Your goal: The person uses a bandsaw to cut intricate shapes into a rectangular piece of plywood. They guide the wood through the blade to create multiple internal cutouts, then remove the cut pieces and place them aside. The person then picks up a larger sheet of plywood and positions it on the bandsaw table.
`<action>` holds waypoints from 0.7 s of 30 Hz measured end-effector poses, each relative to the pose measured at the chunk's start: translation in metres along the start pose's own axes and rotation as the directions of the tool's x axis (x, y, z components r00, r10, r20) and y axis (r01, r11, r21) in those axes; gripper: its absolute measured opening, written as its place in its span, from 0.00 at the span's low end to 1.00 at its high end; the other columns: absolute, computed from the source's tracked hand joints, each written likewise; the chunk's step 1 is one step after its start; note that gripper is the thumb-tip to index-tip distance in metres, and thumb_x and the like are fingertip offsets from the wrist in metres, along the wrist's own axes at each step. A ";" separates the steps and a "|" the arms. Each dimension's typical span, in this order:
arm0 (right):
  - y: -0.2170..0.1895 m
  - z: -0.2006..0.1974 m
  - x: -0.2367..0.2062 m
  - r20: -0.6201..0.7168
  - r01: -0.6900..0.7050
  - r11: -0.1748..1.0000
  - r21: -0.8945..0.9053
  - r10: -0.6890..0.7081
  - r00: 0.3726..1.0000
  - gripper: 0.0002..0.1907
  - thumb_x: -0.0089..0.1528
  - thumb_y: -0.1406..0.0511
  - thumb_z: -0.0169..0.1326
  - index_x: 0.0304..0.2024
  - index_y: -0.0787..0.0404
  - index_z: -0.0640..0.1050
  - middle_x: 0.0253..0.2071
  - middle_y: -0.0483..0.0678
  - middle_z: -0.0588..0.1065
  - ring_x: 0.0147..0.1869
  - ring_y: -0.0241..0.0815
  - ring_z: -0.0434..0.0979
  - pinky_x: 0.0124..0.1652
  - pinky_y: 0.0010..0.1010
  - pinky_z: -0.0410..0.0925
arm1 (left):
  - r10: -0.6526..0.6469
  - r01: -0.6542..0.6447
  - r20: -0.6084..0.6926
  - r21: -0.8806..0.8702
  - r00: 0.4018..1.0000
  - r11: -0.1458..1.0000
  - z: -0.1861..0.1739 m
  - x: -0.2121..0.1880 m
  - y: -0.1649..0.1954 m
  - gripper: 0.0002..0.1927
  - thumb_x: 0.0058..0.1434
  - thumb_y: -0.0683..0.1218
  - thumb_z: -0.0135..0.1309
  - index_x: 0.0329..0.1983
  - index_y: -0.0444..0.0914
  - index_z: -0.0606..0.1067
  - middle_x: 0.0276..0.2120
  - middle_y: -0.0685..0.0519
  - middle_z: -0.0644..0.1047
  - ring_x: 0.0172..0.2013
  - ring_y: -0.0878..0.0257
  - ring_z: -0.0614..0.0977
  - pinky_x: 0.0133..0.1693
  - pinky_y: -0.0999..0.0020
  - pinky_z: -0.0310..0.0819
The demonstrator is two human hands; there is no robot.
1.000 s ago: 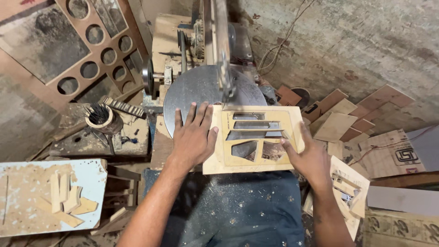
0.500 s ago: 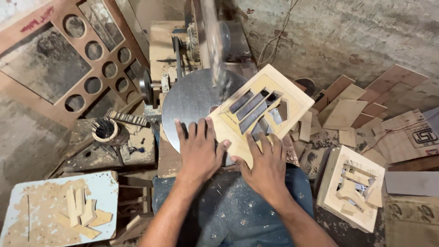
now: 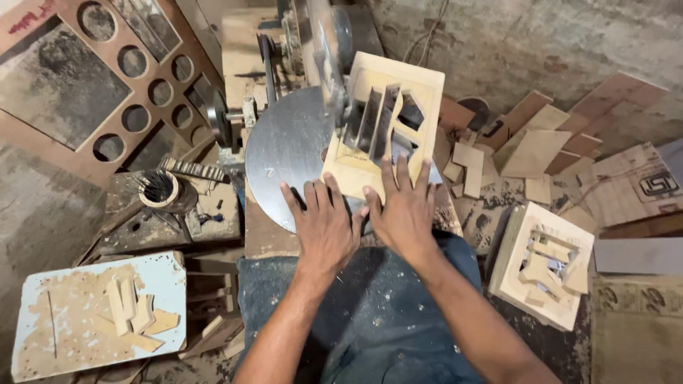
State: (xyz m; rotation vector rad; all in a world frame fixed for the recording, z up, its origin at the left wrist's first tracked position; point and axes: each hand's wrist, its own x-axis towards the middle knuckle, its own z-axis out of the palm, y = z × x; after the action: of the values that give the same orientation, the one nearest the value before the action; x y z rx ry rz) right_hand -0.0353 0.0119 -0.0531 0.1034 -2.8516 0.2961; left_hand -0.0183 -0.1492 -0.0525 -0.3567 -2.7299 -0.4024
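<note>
- Workshop floor, dusty and cluttered; rough grey wall (image 3: 541, 43) across 12 to 2 o'clock.
- Round metal saw table (image 3: 284, 153) sits at centre, blurred saw arm (image 3: 327, 64) above it at 12 o'clock.
- Cut-out wooden panel (image 3: 384, 124) lies on the saw table, tilted, its far corner toward 1 o'clock; long slots cut through its middle.
- Your left hand (image 3: 324, 227) is flat, fingers spread, nothing clenched; fingertips touch the near edge of the panel and the metal table at about 11 o'clock from your lap.
- Your right hand (image 3: 404, 210) is flat too, palm down on the panel's near edge, fingers pointing to 12 o'clock; pressing, not gripping around anything.
- The two hands lie side by side, thumbs almost touching.
- Your lap in dusty blue cloth (image 3: 356, 313) fills 6 o'clock.
- Second cut-out panel (image 3: 544, 267) at 4 o'clock, loose offcuts lying in its opening.
- Pale blue board (image 3: 92, 313) at 8 o'clock, with small wooden strips on it.
- Brown board with round holes (image 3: 114, 78) leans at 10 o'clock.
- Scrap wood pieces (image 3: 526, 142) scattered at 2 o'clock, near the wall.
- Round tin of small parts (image 3: 158, 188) at 9 o'clock, just beside the saw base.
</note>
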 end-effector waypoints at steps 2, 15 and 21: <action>0.002 -0.002 0.002 0.009 0.004 1.000 0.024 -0.004 1.000 0.35 0.66 0.48 0.48 0.70 0.59 0.67 0.73 0.61 0.61 0.76 0.79 0.48 0.64 0.69 0.53 | -0.004 0.004 0.004 -0.012 1.000 1.000 0.000 0.002 0.002 0.43 0.68 0.64 0.45 0.65 0.19 0.64 0.46 0.38 0.70 0.54 0.43 0.68 0.68 0.26 0.34; 0.013 0.007 0.037 -0.044 0.072 0.997 0.008 -0.071 0.996 0.26 0.66 0.49 0.48 0.63 0.49 0.77 0.74 0.58 0.62 0.77 0.74 0.51 0.62 0.72 0.54 | 0.035 -0.036 -0.025 -0.052 0.999 0.998 0.018 -0.002 0.003 0.44 0.68 0.65 0.41 0.66 0.20 0.63 0.70 0.27 0.59 0.74 0.38 0.53 0.71 0.36 0.33; 0.035 0.001 0.060 0.021 0.208 0.978 -0.019 -0.208 0.978 0.24 0.64 0.47 0.49 0.57 0.47 0.81 0.72 0.52 0.65 0.78 0.67 0.53 0.60 0.70 0.57 | 0.034 -0.034 0.006 -0.038 0.999 0.999 0.014 -0.001 0.014 0.45 0.67 0.66 0.40 0.65 0.19 0.63 0.67 0.26 0.63 0.72 0.37 0.56 0.70 0.36 0.33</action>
State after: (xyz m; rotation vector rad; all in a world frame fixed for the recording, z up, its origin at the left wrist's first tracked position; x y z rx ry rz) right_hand -0.0966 0.0436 -0.0444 0.3997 -2.8305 0.2217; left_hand -0.0180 -0.1319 -0.0620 -0.4147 -2.7217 -0.4445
